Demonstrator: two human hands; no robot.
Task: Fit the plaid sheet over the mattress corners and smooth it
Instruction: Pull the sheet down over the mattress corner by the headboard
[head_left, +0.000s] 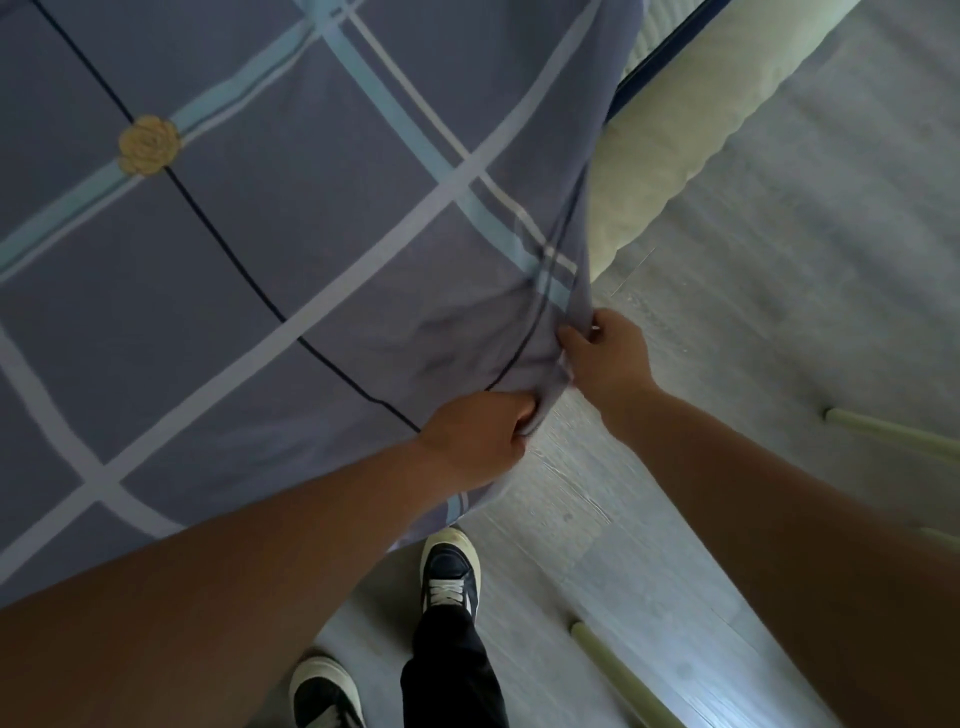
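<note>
The plaid sheet (270, 249), grey-blue with pale crossing stripes and a yellow rose print, covers the bed across the left and centre of the head view. Its corner is gathered at the mattress corner near the middle. My left hand (480, 434) grips the bunched fabric at that corner from the near side. My right hand (605, 358) pinches the same corner from the right, fingers curled into the cloth. The cream side of the mattress (670, 140) shows uncovered along the upper right, with a dark blue piped edge.
Grey wood-look floor (779, 291) runs along the right of the bed. Pale green rods or furniture legs (893, 431) lie at the right edge, with another pale green rod (618, 675) at the bottom. My dark sneakers (449, 571) stand close to the bed corner.
</note>
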